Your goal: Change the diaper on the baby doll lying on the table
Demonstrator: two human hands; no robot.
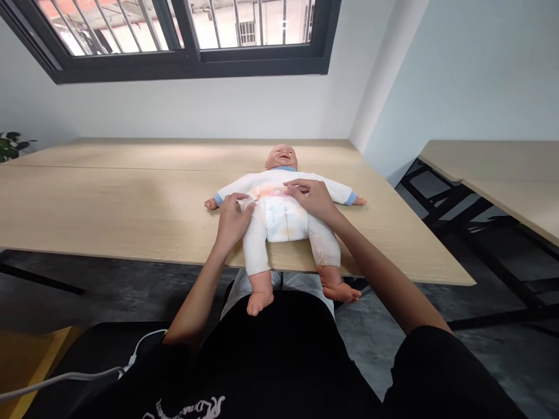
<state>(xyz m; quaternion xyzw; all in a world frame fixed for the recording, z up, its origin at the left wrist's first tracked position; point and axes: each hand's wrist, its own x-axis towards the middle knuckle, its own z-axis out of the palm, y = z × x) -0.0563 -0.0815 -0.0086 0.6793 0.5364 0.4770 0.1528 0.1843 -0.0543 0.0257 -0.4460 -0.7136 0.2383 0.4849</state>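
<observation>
A baby doll (pixel 285 158) in a white top with blue cuffs lies on its back on the table, arms spread wide and legs toward me. Around its hips sits a white diaper (pixel 286 220) with a coloured waistband. My left hand (pixel 234 216) pinches the diaper's side edge at the doll's hip, thumb and fingers together. At the other end of the waistband, my right hand (pixel 311 196) has its thumb and fingertips closed on the diaper's upper edge. The doll's feet stick out past the table's front edge, over my lap.
The light wood table (pixel 131 218) meets the wall below a barred window (pixel 187 61). A second table (pixel 515 169) with black legs stands on the right. At lower left are a black chair (pixel 96 349) and a white cable (pixel 74 375). A plant (pixel 13 145) shows at the left edge.
</observation>
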